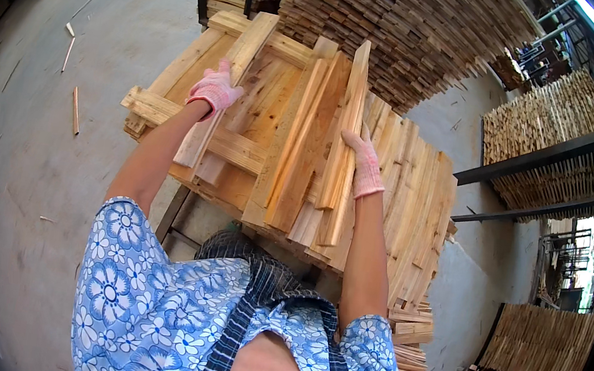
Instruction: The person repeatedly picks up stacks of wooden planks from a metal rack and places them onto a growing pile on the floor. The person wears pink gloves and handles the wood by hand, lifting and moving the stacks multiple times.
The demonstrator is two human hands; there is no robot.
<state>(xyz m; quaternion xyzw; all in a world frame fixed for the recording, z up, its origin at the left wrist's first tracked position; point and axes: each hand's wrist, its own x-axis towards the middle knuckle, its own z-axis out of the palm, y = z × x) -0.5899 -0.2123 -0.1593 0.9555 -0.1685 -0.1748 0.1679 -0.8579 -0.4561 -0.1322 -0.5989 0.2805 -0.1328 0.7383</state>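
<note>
Both my hands wear pink-and-white gloves. My left hand (216,90) is closed on a pale wooden board (254,39), which lies slanted across two crosswise timbers (238,149) at the left of the stack. Farther right, my right hand (364,166) grips a narrow wooden board (354,95) along its right edge, thumb on top and fingers partly hidden behind it. A shorter strip lies against that board. Between my hands, several loose boards (310,142) lie lengthwise on the stack, some tilted on edge.
More planks (407,200) cover the stack's right side. Behind it rises a tall pile of boards (400,26). Racks of slats (544,128) with dark metal bars stand at the right. Wood scraps (76,110) lie on the grey floor (28,173) at the left.
</note>
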